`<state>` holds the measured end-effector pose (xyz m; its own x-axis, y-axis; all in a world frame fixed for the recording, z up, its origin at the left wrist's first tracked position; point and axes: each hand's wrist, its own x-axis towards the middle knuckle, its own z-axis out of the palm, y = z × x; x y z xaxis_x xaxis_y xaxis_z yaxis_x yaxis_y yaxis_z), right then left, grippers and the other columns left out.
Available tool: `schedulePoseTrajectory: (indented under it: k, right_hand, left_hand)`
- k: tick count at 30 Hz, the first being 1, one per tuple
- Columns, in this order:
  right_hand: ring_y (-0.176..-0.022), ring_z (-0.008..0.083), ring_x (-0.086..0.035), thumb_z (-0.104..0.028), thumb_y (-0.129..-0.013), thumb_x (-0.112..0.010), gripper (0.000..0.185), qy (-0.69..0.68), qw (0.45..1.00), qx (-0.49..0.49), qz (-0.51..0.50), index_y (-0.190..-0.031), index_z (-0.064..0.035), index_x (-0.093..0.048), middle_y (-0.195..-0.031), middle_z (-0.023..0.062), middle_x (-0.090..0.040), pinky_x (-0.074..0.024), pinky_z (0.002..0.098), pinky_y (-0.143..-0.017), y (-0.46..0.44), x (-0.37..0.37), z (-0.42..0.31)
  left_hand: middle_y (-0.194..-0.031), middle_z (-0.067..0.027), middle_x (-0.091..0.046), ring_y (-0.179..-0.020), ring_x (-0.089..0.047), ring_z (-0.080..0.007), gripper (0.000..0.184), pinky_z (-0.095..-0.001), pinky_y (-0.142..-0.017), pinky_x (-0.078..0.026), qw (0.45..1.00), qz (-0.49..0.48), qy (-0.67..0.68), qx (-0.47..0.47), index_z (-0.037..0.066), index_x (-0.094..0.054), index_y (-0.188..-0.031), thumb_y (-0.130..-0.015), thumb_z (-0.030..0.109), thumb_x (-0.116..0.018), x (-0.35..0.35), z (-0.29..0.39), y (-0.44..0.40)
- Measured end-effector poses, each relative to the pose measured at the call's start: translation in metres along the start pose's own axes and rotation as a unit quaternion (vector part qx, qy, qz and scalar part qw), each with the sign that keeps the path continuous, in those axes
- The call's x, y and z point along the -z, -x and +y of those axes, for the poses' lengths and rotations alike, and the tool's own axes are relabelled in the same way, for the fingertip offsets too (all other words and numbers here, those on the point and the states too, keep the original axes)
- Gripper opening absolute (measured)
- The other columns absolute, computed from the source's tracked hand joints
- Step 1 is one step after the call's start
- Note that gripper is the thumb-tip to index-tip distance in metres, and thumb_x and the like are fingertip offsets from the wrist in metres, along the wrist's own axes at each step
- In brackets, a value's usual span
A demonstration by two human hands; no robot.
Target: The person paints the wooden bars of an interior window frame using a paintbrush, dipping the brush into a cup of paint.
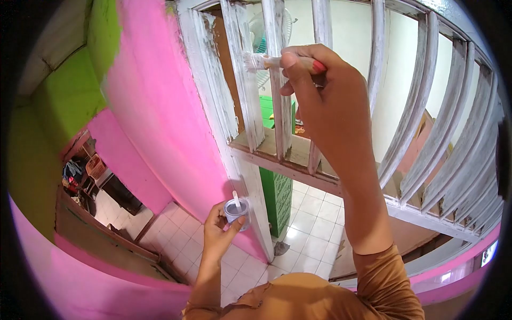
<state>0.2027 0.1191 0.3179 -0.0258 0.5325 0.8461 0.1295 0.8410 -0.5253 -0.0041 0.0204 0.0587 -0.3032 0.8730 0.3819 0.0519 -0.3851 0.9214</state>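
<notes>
My right hand (325, 85) is closed round the handle of a paintbrush (272, 62), its red-tipped end poking out past my fingers. The white-coated bristles touch, or are very close to, a wooden slat (246, 80) of the partition, which carries streaky white paint. Lower down, my left hand (216, 226) grips a small clear cup (236, 212) beside the white post. A pale stick (236, 198) stands in the cup, and greyish-white contents show inside it.
A row of patchily whitened slats (416, 106) curves off to the right. On the left is a pink and green wall (154, 90). Behind the slats stand a fan (288, 24) and a green cabinet (280, 202) on a tiled floor (312, 229).
</notes>
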Motion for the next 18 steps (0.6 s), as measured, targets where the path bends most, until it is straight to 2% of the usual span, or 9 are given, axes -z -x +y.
schedulePoseTrajectory:
  k: [2,6,8,11,18]
  right_hand:
    - [-0.064,0.0317,-0.066,-0.018,-0.096,-0.063,0.020,-0.011,0.993,0.100,0.062,-0.092,0.0010,-0.068,-0.074,0.0173,-0.067,-0.0506,0.0376,-0.061,-0.006,-0.007,0.012]
    - [-0.065,0.0329,-0.067,-0.018,-0.097,-0.063,0.020,-0.027,0.981,0.148,0.123,-0.091,0.0009,-0.068,-0.074,0.0182,-0.067,-0.0507,0.0387,-0.061,-0.017,-0.016,0.012]
    - [-0.065,0.0347,-0.066,-0.016,-0.097,-0.062,0.019,0.013,0.992,0.098,0.075,-0.090,0.0008,-0.068,-0.075,0.0189,-0.067,-0.0514,0.0404,-0.062,-0.009,-0.015,0.005]
    - [-0.066,0.0367,-0.066,-0.016,-0.096,-0.061,0.019,0.087,0.993,0.078,0.026,-0.091,0.0007,-0.068,-0.074,0.0195,-0.067,-0.0517,0.0421,-0.063,0.003,-0.009,0.002]
    - [-0.069,0.0396,-0.066,-0.014,-0.096,-0.060,0.019,0.015,0.984,0.137,0.113,-0.089,0.0021,-0.068,-0.075,0.0208,-0.066,-0.0514,0.0439,-0.066,-0.012,-0.019,0.000]
  left_hand:
    - [-0.108,-0.0022,-0.066,-0.101,-0.061,-0.0114,0.043,-0.0290,-0.092,-0.048,1.000,-0.009,-0.004,-0.009,0.002,-0.058,-0.124,-0.087,0.009,-0.079,0.000,-0.001,0.000]
    - [-0.108,-0.0025,-0.066,-0.102,-0.061,-0.0118,0.043,-0.0288,-0.092,-0.048,1.000,-0.016,-0.013,-0.001,0.001,-0.058,-0.124,-0.087,0.009,-0.079,0.001,0.002,-0.003]
    - [-0.109,-0.0027,-0.066,-0.102,-0.061,-0.0120,0.043,-0.0290,-0.092,-0.048,1.000,-0.006,-0.008,0.004,0.001,-0.058,-0.124,-0.087,0.009,-0.079,-0.001,0.005,-0.004]
    - [-0.109,-0.0031,-0.066,-0.102,-0.061,-0.0120,0.043,-0.0295,-0.093,-0.048,1.000,-0.012,-0.004,0.003,0.001,-0.058,-0.124,-0.087,0.008,-0.079,-0.001,0.004,-0.003]
    - [-0.110,-0.0035,-0.066,-0.104,-0.061,-0.0123,0.042,-0.0301,-0.094,-0.048,1.000,-0.015,0.002,0.003,0.001,-0.058,-0.124,-0.088,0.007,-0.078,0.000,0.002,-0.006]
